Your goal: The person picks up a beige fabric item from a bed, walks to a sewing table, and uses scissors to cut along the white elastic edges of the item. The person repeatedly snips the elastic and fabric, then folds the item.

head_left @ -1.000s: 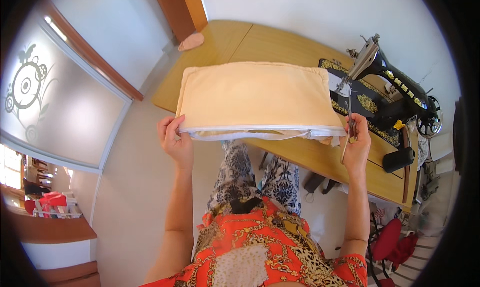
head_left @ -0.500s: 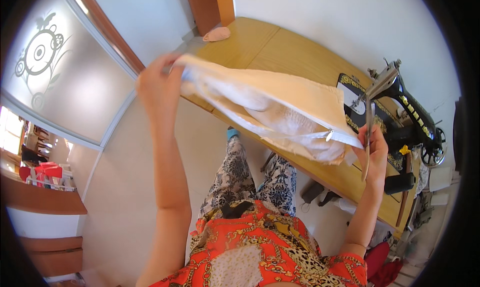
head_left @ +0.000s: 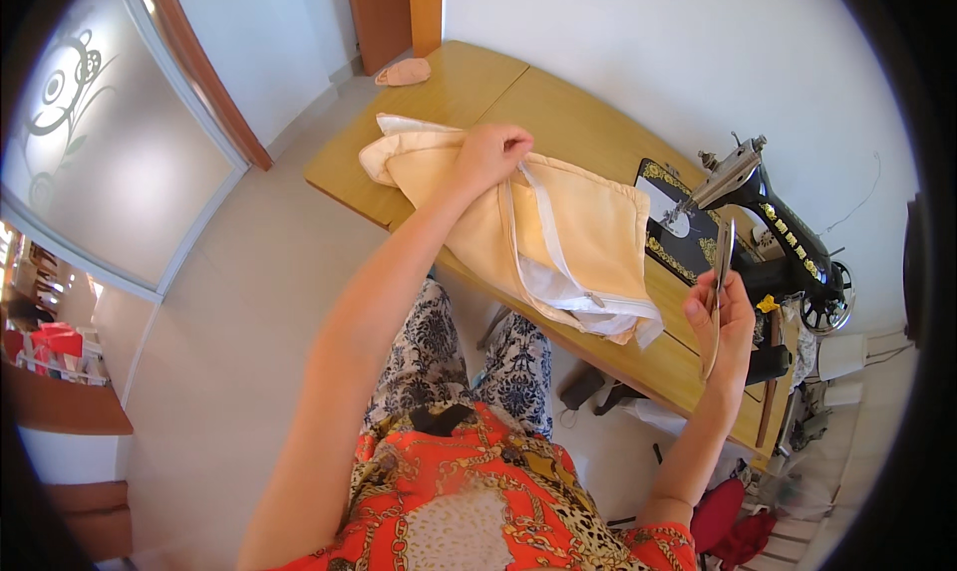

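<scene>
A pale yellow fabric cover [head_left: 588, 212] with a white zipper [head_left: 548, 222] lies across the front of the table. Its zipper edge is partly open and shows white lining near a small zipper pull [head_left: 595, 298]. My left hand [head_left: 495, 155] is closed on the upper edge of the cover, near its middle, with the fingertips partly hidden. Off the cover, to its right, my right hand [head_left: 725, 322] holds long, slim metal scissors [head_left: 726, 240] upright, blades pointing up.
A black sewing machine [head_left: 788, 212] with gold decoration stands on the wooden table [head_left: 568, 103] to the right. A small peach cloth item [head_left: 404, 72] rests at the table's far left corner. The white wall [head_left: 638, 33] rises behind, and a frosted sliding door [head_left: 130, 142] is at left.
The cover, stretched up between both hands before, now lies lowered on the table. My left hand has moved right along its edge. My right hand has let go of the cover's corner, keeping the scissors.
</scene>
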Demonstrator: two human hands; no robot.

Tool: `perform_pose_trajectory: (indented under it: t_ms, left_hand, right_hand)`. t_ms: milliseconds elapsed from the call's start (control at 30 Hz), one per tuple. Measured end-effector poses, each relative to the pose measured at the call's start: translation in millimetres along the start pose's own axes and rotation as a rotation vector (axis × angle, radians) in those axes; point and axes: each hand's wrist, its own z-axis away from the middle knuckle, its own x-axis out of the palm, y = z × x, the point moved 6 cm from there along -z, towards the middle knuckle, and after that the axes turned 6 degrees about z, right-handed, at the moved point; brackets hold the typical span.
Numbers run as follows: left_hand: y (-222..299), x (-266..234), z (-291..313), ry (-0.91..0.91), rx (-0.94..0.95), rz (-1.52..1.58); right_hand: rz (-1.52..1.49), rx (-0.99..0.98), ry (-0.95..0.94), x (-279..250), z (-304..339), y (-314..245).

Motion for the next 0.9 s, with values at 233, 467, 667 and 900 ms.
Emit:
perform_pose_trajectory:
  t_ms: [233, 467, 667, 900]
  left_hand:
    - [100.8, -48.4, 73.9, 0.462, 0.231, -0.038]
    - [71.5, -14.4, 146.2, 0.211, -0.266, 0.004]
    - [79.8, -4.6, 135.8, 0.125, -0.147, -0.291]
    - [45.7, 3.4, 139.2, 0.048, -0.377, 0.150]
  right_hand:
    - [0.006, -0.178, -0.377, 110.8, -3.1, -51.5]
    - [0.414, -0.364, -0.374, 152.5, 3.2, -29.7]
    - [0.226, -0.404, -0.213, 153.8, 12.6, -5.2]
    - [0.119, -0.304, -0.175, 149.0, 16.0, -0.5]
